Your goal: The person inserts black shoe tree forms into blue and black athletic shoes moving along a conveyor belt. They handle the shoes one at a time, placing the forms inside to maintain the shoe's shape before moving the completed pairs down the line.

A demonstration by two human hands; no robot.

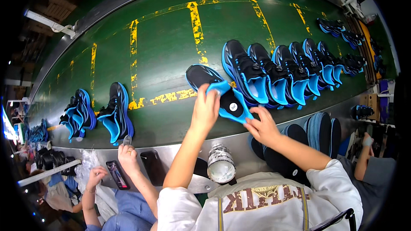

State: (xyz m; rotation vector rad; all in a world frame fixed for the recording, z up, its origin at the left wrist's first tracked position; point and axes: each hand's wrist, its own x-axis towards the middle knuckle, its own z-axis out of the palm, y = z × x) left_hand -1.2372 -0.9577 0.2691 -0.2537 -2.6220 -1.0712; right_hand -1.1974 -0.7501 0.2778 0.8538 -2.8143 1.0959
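A black sneaker (204,75) with a bright blue lining lies on the green belt, its toe pointing away and its opening turned toward me. My left hand (206,108) grips the left edge of its collar, fingers closed. At the heel side of the collar, my right hand (262,124) pinches the blue edge between thumb and fingers. Inside the opening shows a black insole with a round white sticker (233,107). Just right of it, a row of several matching sneakers (244,66) stands on the belt, toes away from me.
Stacks of black-and-blue insoles (291,139) sit on the metal ledge by my right forearm. A patterned cup-shaped container (221,164) and a dark phone (151,167) stand nearer. At left, a co-worker's hand (128,156) is close to a sneaker (115,111). Yellow lines (196,21) mark the belt.
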